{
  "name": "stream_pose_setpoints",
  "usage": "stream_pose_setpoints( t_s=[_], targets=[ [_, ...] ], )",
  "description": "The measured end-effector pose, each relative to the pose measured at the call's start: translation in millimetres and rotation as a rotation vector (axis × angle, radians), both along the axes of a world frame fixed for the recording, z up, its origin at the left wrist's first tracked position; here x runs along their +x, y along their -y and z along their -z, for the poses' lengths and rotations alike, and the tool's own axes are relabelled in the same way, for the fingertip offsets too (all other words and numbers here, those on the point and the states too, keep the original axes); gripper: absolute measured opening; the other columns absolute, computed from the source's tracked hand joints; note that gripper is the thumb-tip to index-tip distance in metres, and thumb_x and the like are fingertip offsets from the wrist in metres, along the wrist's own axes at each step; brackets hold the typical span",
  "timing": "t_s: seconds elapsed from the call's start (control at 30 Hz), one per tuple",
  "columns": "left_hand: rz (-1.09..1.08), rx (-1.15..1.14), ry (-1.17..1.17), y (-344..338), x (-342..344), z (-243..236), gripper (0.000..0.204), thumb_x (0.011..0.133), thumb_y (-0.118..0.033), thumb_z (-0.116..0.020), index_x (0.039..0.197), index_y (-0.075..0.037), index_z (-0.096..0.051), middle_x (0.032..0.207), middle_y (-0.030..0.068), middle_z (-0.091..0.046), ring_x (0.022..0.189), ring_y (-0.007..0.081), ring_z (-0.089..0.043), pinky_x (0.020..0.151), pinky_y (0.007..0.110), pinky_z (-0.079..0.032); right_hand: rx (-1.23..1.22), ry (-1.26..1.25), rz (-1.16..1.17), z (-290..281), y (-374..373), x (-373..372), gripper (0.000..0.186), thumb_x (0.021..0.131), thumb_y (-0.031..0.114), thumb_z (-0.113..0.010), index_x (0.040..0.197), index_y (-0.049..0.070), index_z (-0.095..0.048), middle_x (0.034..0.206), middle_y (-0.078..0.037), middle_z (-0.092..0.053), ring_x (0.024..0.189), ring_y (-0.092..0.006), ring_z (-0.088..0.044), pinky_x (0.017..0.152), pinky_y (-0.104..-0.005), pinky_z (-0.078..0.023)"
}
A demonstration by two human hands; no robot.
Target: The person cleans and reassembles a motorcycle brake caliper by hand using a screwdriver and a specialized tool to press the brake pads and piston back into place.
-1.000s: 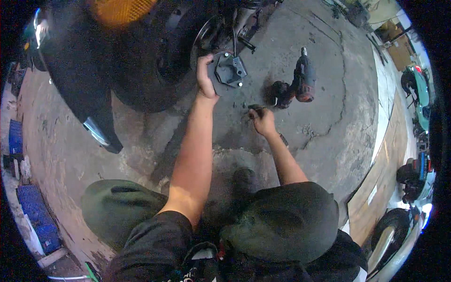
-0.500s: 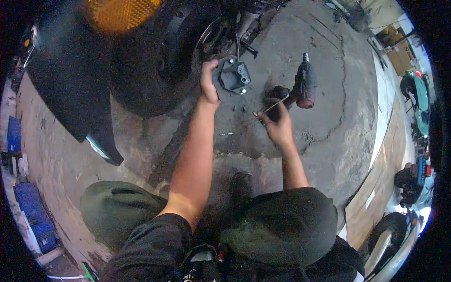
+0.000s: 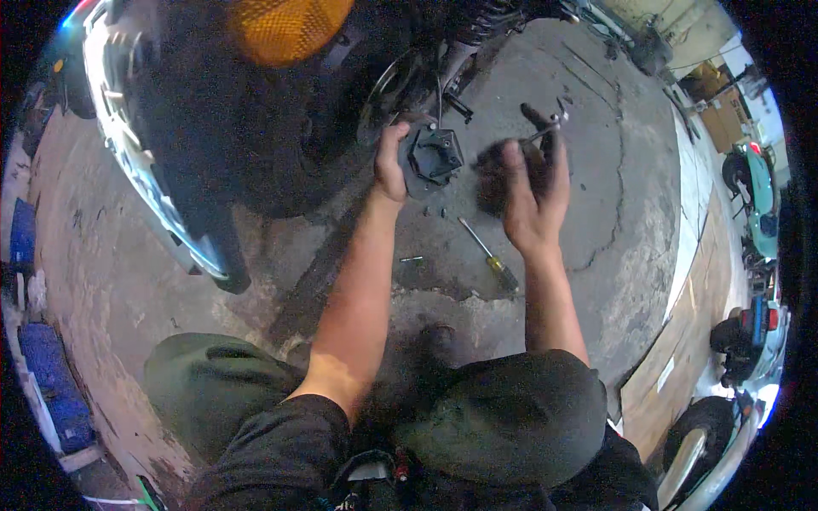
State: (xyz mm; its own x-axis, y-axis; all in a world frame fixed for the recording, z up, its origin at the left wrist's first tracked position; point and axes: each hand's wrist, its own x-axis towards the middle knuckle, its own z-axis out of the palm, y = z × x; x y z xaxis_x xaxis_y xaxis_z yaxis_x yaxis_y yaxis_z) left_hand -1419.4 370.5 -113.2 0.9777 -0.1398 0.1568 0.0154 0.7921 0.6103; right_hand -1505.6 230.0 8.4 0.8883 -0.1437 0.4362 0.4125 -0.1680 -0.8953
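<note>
My left hand [image 3: 392, 166] grips the edge of a dark metal plate with a hexagonal housing and bolts [image 3: 433, 157], beside the black tyre [image 3: 290, 145] of a scooter with an orange reflector [image 3: 285, 25]. My right hand [image 3: 532, 200], slightly blurred, holds a slim silver tool [image 3: 545, 129], perhaps a wrench, above a dark power tool [image 3: 492, 175] that is largely hidden behind it. A screwdriver with a yellow and black handle [image 3: 487, 253] lies on the concrete below the plate, near a short metal piece [image 3: 411, 259] and a few small dark parts.
Blue crates [image 3: 47, 383] are at the far left. Cardboard boxes [image 3: 724, 119] stand at the upper right, above parked scooters [image 3: 754, 204] and a flat board [image 3: 660, 366] on the floor. My bent knees are low in view.
My right hand has risen up and rightward with the silver tool. The left hand and plate sit a little lower and further right. The screwdriver on the floor is now visible.
</note>
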Motion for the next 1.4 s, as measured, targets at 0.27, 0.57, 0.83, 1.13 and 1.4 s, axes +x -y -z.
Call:
stream_pose_setpoints(
  t_s=[0.27,0.57,0.83,1.13,1.4],
  targets=[
    [0.022,-0.027,0.018,7.0,0.2,3.7,0.04,0.086,-0.035,-0.044,0.103,-0.002,-0.058,0.094,0.0095,-0.063,0.087,0.0207,-0.061,0.079,0.032,-0.048,-0.484,-0.181,0.018,16.8,8.5,-12.5,0.032,0.091,0.014,-0.052,0.119,-0.001,-0.053,0.093,-0.018,-0.063,0.083,-0.0176,-0.059,0.078,-0.0292,-0.045],
    [-0.024,0.009,-0.067,6.0,0.6,6.1,0.037,0.086,-0.033,-0.045,0.099,-0.002,-0.06,0.092,0.0073,-0.064,0.087,0.0182,-0.06,0.081,0.031,-0.046,-0.544,-0.119,0.059,29.6,0.1,-12.2,0.029,0.089,0.007,-0.053,0.116,-0.002,-0.056,0.101,-0.026,-0.061,0.093,-0.0271,-0.064,0.079,-0.0308,-0.048],
    [-0.074,0.014,0.025,17.9,7.9,18.1,0.034,0.085,-0.03,-0.046,0.097,-0.002,-0.06,0.09,0.0079,-0.063,0.085,0.0175,-0.06,0.08,0.031,-0.046,-0.19,-0.305,0.03,44.7,-19.7,-22.2,0.033,0.09,0.007,-0.053,0.12,-0.007,-0.051,0.069,-0.008,-0.058,0.064,-0.0103,-0.05,0.061,-0.0272,-0.045],
    [-0.121,0.004,0.06,25.5,2.1,12.0,0.035,0.086,-0.029,-0.043,0.098,0.0,-0.058,0.09,0.0087,-0.063,0.084,0.018,-0.059,0.078,0.03,-0.046,-0.3,-0.349,-0.067,39.4,14.4,-4.9,0.025,0.091,0.014,-0.054,0.101,-0.009,-0.058,0.068,-0.004,-0.055,0.064,-0.0079,-0.046,0.06,-0.0249,-0.042],
    [-0.19,0.027,0.03,27.0,-2.0,6.2,0.033,0.086,-0.029,-0.044,0.091,0.0,-0.06,0.088,0.0068,-0.062,0.083,0.017,-0.058,0.078,0.029,-0.045,-0.005,-0.61,-0.142,36.6,14.9,-2.8,0.035,0.09,0.017,-0.057,0.123,0.003,-0.054,0.066,0.003,-0.045,0.055,-0.0055,-0.039,0.048,-0.023,-0.032]
  ],
)
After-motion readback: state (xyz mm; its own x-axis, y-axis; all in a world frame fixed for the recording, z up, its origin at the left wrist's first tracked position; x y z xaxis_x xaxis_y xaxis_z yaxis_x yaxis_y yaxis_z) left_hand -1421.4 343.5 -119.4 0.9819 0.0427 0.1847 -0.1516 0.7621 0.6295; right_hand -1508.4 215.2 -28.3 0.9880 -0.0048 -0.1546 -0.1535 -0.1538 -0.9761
